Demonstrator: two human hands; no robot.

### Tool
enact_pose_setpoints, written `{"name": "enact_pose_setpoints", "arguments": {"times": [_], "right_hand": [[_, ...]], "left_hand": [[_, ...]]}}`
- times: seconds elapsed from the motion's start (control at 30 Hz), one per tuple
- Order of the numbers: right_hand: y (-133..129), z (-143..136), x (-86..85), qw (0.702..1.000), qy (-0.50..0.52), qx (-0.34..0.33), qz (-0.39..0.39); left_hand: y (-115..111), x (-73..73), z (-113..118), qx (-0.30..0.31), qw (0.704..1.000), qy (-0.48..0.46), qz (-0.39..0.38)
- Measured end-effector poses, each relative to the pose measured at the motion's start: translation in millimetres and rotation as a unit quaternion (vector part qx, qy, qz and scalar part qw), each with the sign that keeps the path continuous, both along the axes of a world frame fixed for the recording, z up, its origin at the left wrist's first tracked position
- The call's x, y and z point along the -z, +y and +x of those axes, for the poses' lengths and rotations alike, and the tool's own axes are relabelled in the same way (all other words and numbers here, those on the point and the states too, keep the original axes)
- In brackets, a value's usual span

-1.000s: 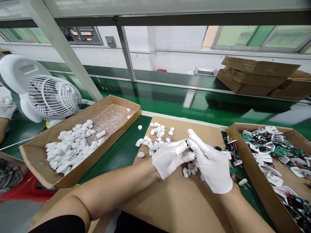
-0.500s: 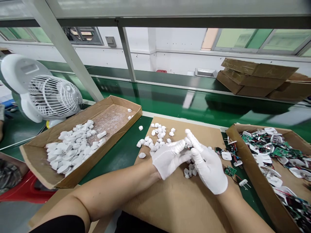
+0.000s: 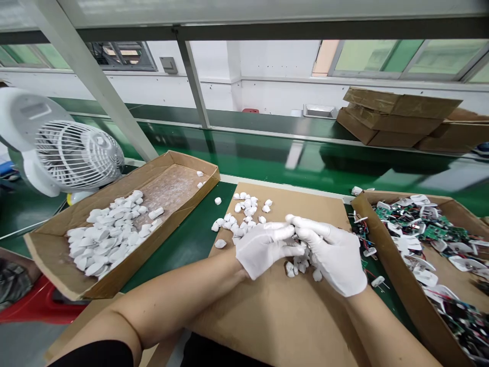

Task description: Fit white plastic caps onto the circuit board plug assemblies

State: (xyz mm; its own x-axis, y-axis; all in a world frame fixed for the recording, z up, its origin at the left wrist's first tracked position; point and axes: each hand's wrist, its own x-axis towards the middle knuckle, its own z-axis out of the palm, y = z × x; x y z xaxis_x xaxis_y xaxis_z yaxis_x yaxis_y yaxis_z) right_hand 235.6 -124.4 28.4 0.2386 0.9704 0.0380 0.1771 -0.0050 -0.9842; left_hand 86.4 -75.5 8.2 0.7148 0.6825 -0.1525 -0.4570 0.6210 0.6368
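Note:
My left hand point(image 3: 265, 247), in a white glove, is closed with its fingers pointing right. My right hand point(image 3: 336, 252), gloved too, meets it fingertip to fingertip, thumb and fingers pinched together. Whatever sits between the fingertips is hidden by the gloves. Just below them lies a small cluster of white pieces point(image 3: 292, 269), partly covered by my hands. More small white lumpy pieces point(image 3: 248, 205) are scattered left of and beyond my left hand. All of these rest on a brown cardboard sheet point(image 3: 267, 316), apart from a few on the green bench.
At left, a shallow cardboard tray point(image 3: 191, 201) holds a heap of white pieces point(image 3: 110, 234). A cardboard box point(image 3: 393, 265) at right contains circuit boards point(image 3: 435, 232) with wires and white plastic parts. A white fan point(image 3: 76, 153) stands far left; folded cartons point(image 3: 397, 120) lie on the back shelf.
My right hand has turned, its raised fingers coming down and leftward against the left hand's fingertips. My left hand has barely moved. The whole view has shifted slightly.

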Motion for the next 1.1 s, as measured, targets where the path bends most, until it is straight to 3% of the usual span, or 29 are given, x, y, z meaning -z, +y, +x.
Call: {"name": "enact_pose_setpoints", "arguments": {"times": [0.1, 0.23, 0.33, 0.43, 0.6, 0.67, 0.83, 0.93, 1.1], "right_hand": [[-0.9, -1.4, 6.1, 0.998, -0.053, -0.022, 0.034], [-2.9, -2.7, 9.9, 0.990, -0.105, -0.076, 0.059], [-4.8, -5.2, 7.4, 0.988, -0.133, -0.042, 0.070], [-5.5, -8.7, 7.8, 0.974, -0.205, 0.025, 0.095], [-5.7, -11.1, 21.4, 0.911, -0.351, 0.051, 0.211], [-5.4, -10.2, 25.2, 0.900, -0.366, 0.050, 0.233], [-4.4, -8.5, 24.0, 0.938, -0.270, 0.028, 0.217], [-5.6, -9.8, 21.0, 0.954, -0.248, 0.025, 0.166], [-4.4, -13.2, 16.3, 0.970, -0.212, 0.020, 0.119]], "left_hand": [[3.2, -2.8, -2.6, 0.006, 1.000, 0.005, -0.001], [5.9, -8.6, -4.1, 0.044, 0.996, 0.035, 0.073], [8.4, -13.3, -3.8, 0.049, 0.994, 0.010, 0.098], [9.5, -14.5, -2.9, 0.008, 0.997, -0.006, 0.082], [3.1, -14.2, -0.7, -0.032, 0.997, -0.007, 0.073], [1.5, -14.4, -1.0, -0.043, 0.996, 0.007, 0.084], [6.7, -14.0, -6.3, -0.002, 0.999, -0.004, 0.051], [9.2, -15.3, -8.2, 0.013, 0.995, 0.057, 0.087], [10.5, -14.4, -7.8, -0.056, 0.973, 0.182, 0.130]]}}
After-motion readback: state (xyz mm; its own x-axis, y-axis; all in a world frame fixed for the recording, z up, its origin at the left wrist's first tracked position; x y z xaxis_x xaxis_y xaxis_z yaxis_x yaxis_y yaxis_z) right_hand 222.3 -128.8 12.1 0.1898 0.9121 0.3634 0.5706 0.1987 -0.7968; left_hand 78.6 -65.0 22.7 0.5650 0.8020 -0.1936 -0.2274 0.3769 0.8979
